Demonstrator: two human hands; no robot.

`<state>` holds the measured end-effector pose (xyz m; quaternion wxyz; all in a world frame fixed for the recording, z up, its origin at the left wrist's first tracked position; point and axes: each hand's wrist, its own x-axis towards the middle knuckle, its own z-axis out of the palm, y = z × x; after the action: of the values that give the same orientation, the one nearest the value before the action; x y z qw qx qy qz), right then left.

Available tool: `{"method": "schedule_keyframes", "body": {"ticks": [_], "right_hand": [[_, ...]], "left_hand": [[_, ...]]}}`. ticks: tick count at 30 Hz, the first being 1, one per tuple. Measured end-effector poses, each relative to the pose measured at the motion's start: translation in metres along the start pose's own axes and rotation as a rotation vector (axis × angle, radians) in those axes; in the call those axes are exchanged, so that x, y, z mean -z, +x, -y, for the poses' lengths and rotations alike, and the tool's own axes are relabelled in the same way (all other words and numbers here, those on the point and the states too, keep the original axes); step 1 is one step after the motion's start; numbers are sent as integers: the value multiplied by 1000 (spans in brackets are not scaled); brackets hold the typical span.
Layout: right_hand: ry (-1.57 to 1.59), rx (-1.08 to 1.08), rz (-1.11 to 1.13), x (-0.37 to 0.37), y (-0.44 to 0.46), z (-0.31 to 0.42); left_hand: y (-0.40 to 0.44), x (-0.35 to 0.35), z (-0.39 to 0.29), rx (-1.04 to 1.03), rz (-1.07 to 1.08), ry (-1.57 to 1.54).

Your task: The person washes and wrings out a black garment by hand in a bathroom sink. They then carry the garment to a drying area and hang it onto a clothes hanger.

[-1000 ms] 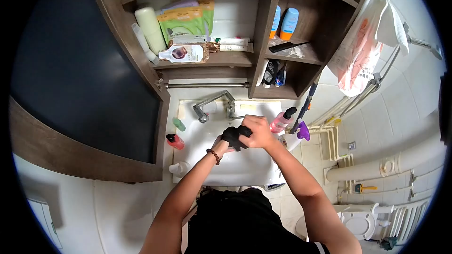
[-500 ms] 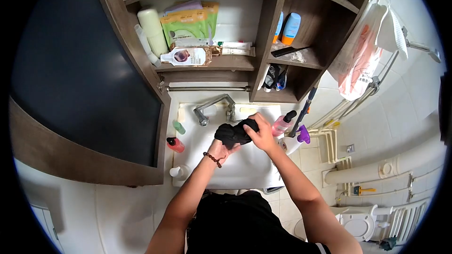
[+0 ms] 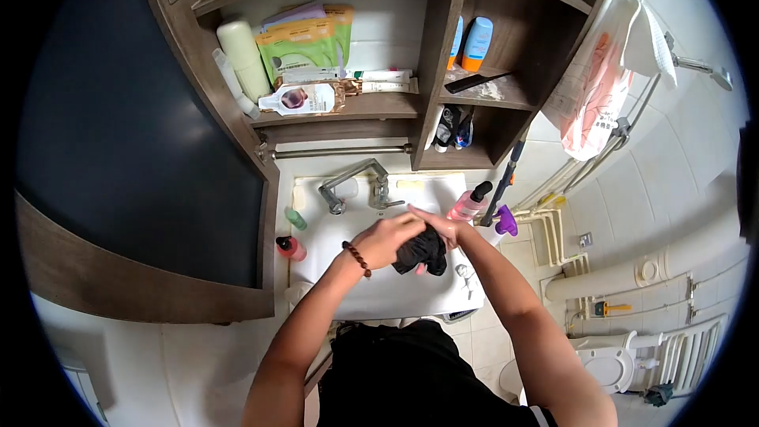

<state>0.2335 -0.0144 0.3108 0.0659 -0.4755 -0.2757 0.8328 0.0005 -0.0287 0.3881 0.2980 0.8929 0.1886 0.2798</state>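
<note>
A bunched black cloth (image 3: 421, 251) is held between my hands above the white sink (image 3: 371, 294). My left hand (image 3: 386, 240), with a brown bead bracelet at the wrist, is closed over the cloth's upper left side. From the right, my right hand (image 3: 444, 227) grips the same cloth, its thumb stretched toward my left fingers. Some fingertips show under the lower edge of the cloth; the other fingers are partly hidden behind it. The metal faucet (image 3: 353, 185) stands behind my hands, apart from the cloth.
Pink pump bottle (image 3: 468, 202) and purple-topped spray bottle (image 3: 504, 223) stand to the right. A red bottle (image 3: 292, 248) and green bottle (image 3: 296, 219) sit at the sink's left rim. Above hangs a wooden cabinet (image 3: 439, 47) with its dark door (image 3: 142, 150) swung out left.
My left hand has come from beneath the cloth to its upper left side. The cloth has shifted right and down, and my right hand has moved slightly right. The view has shifted a little.
</note>
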Motion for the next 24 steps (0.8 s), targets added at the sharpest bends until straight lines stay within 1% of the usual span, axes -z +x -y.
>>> {"method": "schedule_keyframes", "body": {"ticks": [1, 2, 3, 5, 7, 9, 10, 11, 13, 14, 16, 17, 18, 19, 20, 21, 22, 23, 24], "right_hand": [[-41, -14, 38, 2, 13, 2], [-83, -20, 68, 4, 24, 4], [-131, -21, 92, 5, 34, 8], [-215, -30, 121, 3, 51, 14], [-299, -40, 128, 3, 63, 23], [-377, -52, 118, 6, 75, 28], [-423, -67, 105, 7, 80, 27], [-459, -74, 89, 9, 85, 26], [-525, -90, 57, 14, 98, 17], [-545, -68, 38, 18, 103, 8], [-547, 80, -3, 26, 117, -10], [-449, 326, 24, 32, 124, -19], [-466, 605, -20, 34, 121, -27], [-465, 602, -16, 34, 117, -33], [-576, 659, -212, 36, 112, -35], [-685, 714, -410, 33, 104, -34], [-74, 735, -123, 24, 85, -34], [547, 680, 134, 14, 66, -34], [671, 718, -85, -12, 47, -24]], "left_hand": [[5, -2, -7, -48, 98, 43], [6, -14, -4, -89, 137, 85], [13, -11, -17, -206, 148, 103], [14, -32, -5, -284, 228, 246], [18, -27, -17, -401, 262, 440], [19, -34, -17, -438, 403, 505], [21, -39, -17, -481, 441, 572], [20, -46, -14, -471, 474, 601], [22, -48, -13, -569, 453, 630], [20, -44, -12, -565, 452, 632], [16, -27, -11, -631, 329, 612], [16, -21, -8, -626, 327, 615], [14, -15, -5, -607, 184, 617], [13, -10, -5, -589, 42, 618], [12, -7, -7, -551, -91, 593], [11, -7, -6, -546, -94, 597], [10, -8, -3, -413, -239, 488], [10, -9, -1, -278, -379, 376], [10, -11, 3, -178, -482, 247]]}}
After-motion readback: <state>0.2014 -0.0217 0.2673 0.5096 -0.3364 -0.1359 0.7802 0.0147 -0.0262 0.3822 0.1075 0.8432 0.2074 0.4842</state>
